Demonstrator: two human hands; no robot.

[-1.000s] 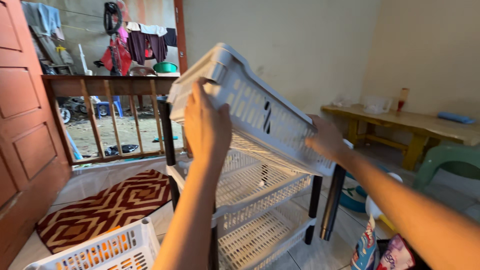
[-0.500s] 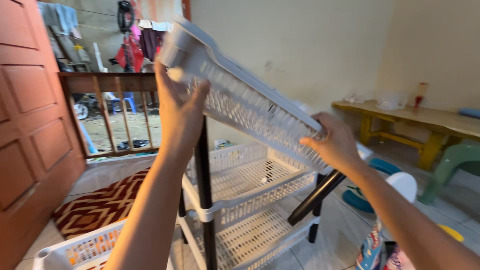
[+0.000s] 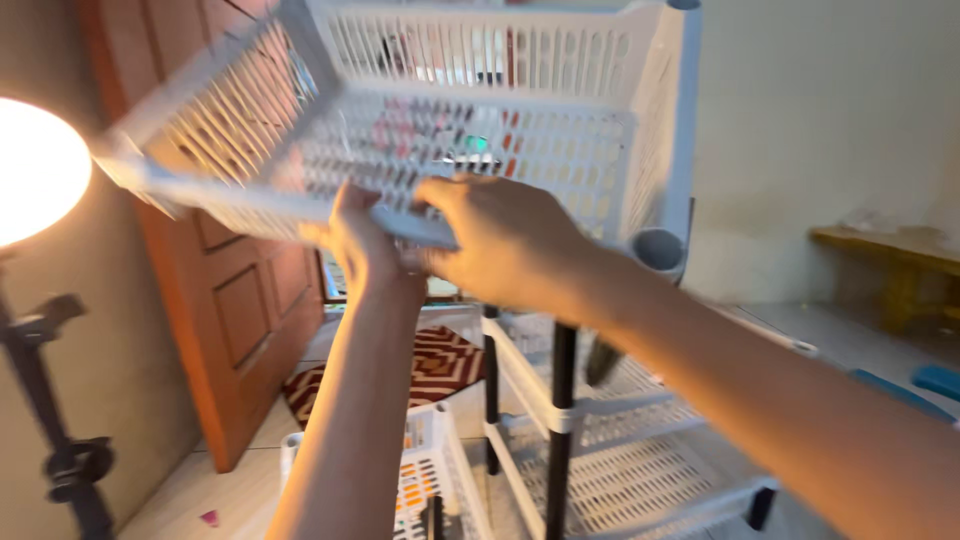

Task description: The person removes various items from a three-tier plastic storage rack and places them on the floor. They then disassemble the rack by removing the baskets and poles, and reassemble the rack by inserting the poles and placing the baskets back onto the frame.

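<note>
Fingers of left hand [image 3: 365, 240] and right hand [image 3: 500, 240] curled tight on near rim of white slotted basket [image 3: 450, 120] | basket raised, tilted above rack [image 3: 600, 440] | 2 tiers mounted; this one apparently unseated | spare basket [image 3: 420, 480] on floor

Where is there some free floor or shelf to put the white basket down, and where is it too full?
Both hands, left hand and right hand, hold the white basket up. Free: the upper shelf of the rack beneath it, and the tiled floor between the door and the second basket. Crowded: around the rack's legs and the lamp stand.
</note>
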